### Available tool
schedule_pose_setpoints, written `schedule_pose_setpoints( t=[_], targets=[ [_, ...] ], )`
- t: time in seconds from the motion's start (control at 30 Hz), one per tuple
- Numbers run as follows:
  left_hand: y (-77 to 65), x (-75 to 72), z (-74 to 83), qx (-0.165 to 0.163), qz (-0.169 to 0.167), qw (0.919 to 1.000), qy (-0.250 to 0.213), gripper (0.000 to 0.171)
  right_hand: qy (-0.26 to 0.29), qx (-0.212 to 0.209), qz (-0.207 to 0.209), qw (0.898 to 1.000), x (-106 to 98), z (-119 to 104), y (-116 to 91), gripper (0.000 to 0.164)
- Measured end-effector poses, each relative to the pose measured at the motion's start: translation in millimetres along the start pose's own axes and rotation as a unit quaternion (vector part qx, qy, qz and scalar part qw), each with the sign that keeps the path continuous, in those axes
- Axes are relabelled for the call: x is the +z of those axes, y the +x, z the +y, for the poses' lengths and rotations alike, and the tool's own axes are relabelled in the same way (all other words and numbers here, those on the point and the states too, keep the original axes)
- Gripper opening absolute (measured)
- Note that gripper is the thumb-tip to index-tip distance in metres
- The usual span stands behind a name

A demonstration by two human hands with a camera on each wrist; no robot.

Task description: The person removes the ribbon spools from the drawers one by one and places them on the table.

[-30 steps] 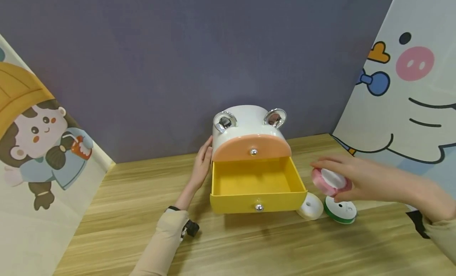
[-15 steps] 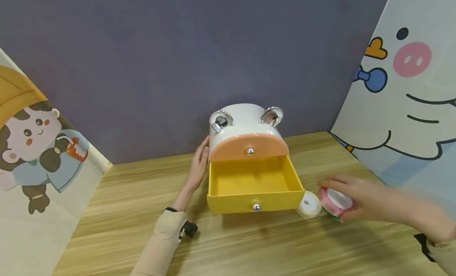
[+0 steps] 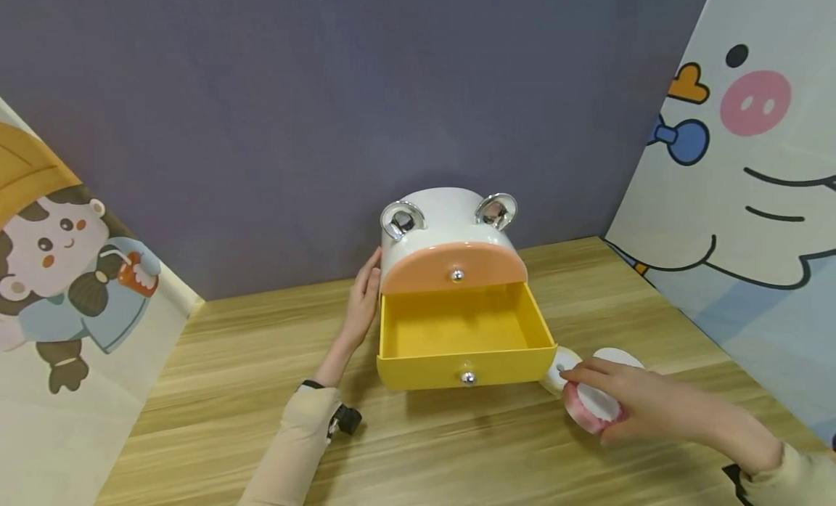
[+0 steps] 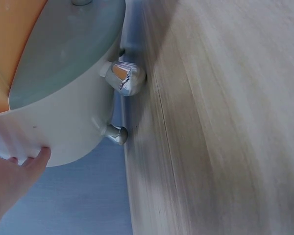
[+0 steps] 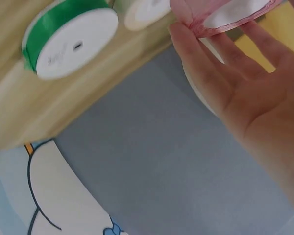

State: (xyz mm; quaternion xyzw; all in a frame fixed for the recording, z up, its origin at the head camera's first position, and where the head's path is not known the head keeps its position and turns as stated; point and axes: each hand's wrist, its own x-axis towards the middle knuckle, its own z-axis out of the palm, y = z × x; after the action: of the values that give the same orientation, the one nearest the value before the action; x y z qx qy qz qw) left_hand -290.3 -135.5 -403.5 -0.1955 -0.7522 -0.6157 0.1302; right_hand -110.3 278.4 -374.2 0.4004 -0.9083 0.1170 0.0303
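In the head view a white storage box with silver ears has an orange upper drawer front and a pulled-out yellow drawer with nothing in it. Against the box's left side rests my left hand, its fingertips on the white wall in the left wrist view. My right hand pinches a pink ribbon spool between thumb and fingers, just right of the drawer. Partly hidden behind that hand are a cream ribbon spool and a green ribbon spool.
The wooden tabletop runs up to a grey back wall. Cartoon-printed panels stand on the left and right. A dark wrist device sits on the left forearm.
With the pink ribbon spool, my right hand first lowered over the green spool, then shifted left and nearer to me, beside the cream spool. The left hand stays on the box.
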Motion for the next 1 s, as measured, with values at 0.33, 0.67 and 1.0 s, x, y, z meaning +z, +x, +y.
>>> schedule_pose_setpoints(
  t=[0.33,0.67,1.0],
  targets=[
    [-2.3,-1.1,0.2,-0.004,-0.002,1.0000,0.000,0.047,0.041,0.020,-0.043,0.998,21,-12,6,0.070],
    [-2.5,-0.2,-1.1,-0.001,0.001,1.0000,-0.002,0.047,-0.015,0.033,-0.026,0.999,39,-22,5,0.074],
    [-1.3,-0.5,2.3,-0.012,-0.003,0.9999,0.003,0.046,-0.034,0.017,-0.032,0.999,50,-22,7,0.076]
  ],
)
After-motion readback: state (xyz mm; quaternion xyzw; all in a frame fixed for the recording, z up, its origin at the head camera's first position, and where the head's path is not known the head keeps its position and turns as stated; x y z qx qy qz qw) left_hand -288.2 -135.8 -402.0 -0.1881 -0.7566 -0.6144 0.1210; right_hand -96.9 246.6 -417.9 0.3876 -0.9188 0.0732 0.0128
